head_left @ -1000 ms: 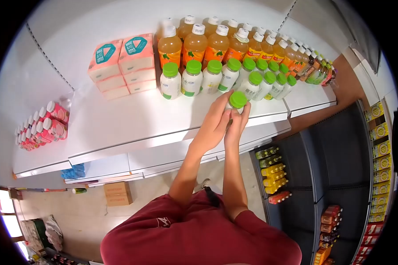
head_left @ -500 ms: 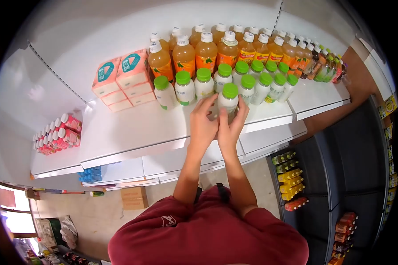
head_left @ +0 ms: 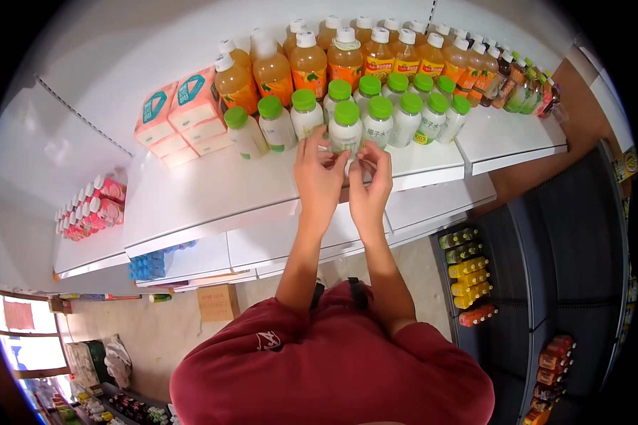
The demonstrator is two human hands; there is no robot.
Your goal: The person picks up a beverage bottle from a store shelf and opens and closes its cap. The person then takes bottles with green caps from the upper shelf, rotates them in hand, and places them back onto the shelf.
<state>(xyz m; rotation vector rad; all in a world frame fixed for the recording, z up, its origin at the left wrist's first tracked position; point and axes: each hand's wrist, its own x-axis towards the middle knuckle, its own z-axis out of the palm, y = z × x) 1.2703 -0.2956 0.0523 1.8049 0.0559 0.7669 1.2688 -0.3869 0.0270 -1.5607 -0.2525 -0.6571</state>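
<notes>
A white bottle with a green cap stands upright at the left end of the front row on the white shelf. My left hand is at its lower left and my right hand at its lower right, fingers curved and apart around its base. Whether the fingertips touch it is hard to tell. More green-capped bottles stand to its right and in a row behind. Orange drink bottles with white caps are at the back.
Pink tissue packs sit left of the bottles. Pink bottles lie farther left. Below are a cardboard box on the floor and a dark shelf unit holding yellow bottles.
The green-capped bottle between my hands has moved left and back into line with the front row. My fingers have loosened and spread around it. The camera view has shifted slightly.
</notes>
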